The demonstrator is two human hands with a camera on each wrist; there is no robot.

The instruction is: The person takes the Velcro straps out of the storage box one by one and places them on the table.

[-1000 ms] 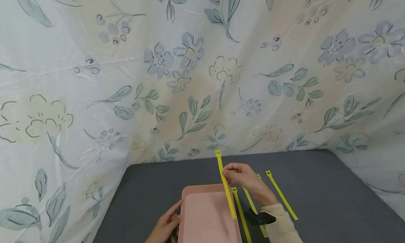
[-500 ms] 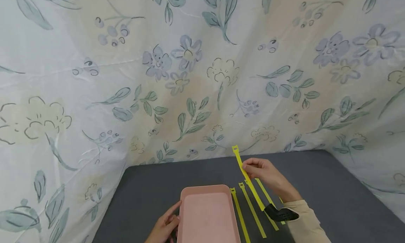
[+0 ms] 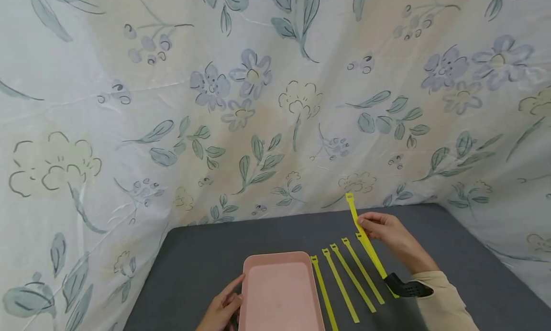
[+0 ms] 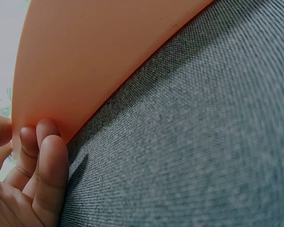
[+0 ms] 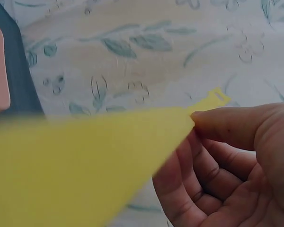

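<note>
My right hand (image 3: 389,233) pinches a yellow cable strap (image 5: 99,156) between thumb and fingers, close to its slotted head. The strap slants down toward my wrist above the right end of a row of similar yellow straps (image 3: 341,287) on the dark table. In the right wrist view its near part is blurred and large. My left hand (image 3: 221,308) touches the left side of a pink tray (image 3: 280,292), index finger along the rim. Its fingertips (image 4: 52,151) rest against the tray's outer wall in the left wrist view. The tray's inside is bare.
The dark grey fabric-covered table (image 3: 206,245) ends at the back against a floral curtain (image 3: 258,106), which also hangs at both sides. The row of straps lies fanned out right of the tray. A black wrist-worn device (image 3: 409,287) sits at my right cuff.
My right hand has moved right with the strap, from over the tray's right edge to past the row of straps. My left hand and the tray have stayed in place.
</note>
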